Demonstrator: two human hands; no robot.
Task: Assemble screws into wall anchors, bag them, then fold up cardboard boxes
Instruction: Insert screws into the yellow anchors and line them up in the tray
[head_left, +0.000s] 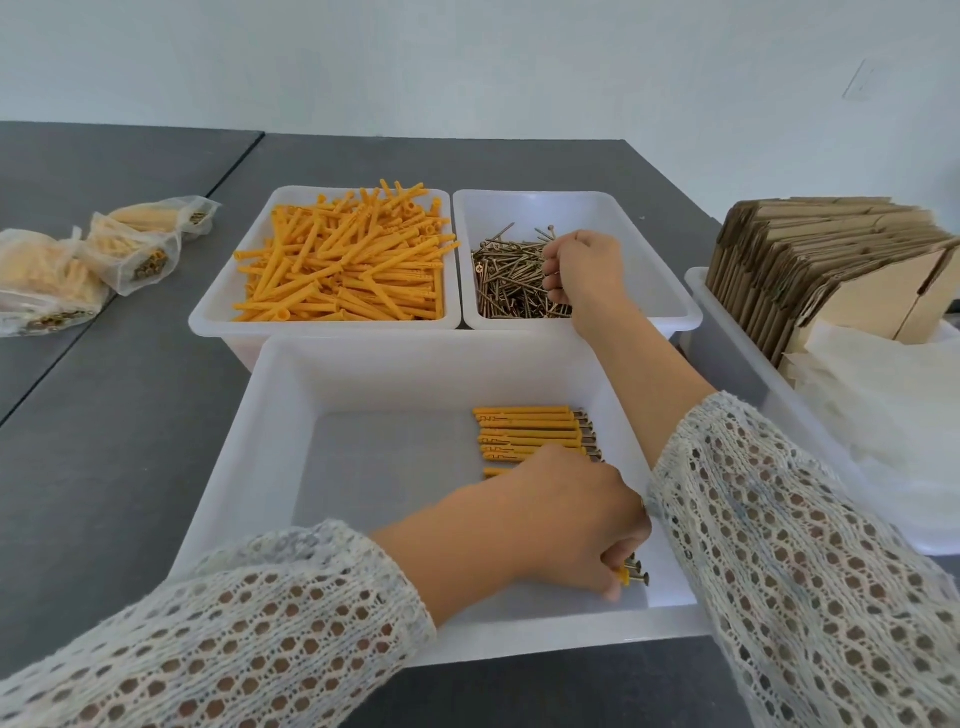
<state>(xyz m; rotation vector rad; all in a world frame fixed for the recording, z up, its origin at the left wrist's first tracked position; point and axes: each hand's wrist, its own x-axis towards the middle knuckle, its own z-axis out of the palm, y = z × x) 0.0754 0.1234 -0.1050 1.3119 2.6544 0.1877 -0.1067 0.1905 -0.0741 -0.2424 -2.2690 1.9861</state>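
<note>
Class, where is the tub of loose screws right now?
In the head view, the tub of loose screws sits back right, beside the anchor tub; the right hand reaches into it.

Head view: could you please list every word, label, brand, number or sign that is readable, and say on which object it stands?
No readable text in this view.
Assembled anchors in the near white bin: moulded marks on the sides, too small to read.
Flat cardboard boxes: no print visible.
Filled bags: no label visible.
Mark on the wall: a faint line, not lettering.
</note>
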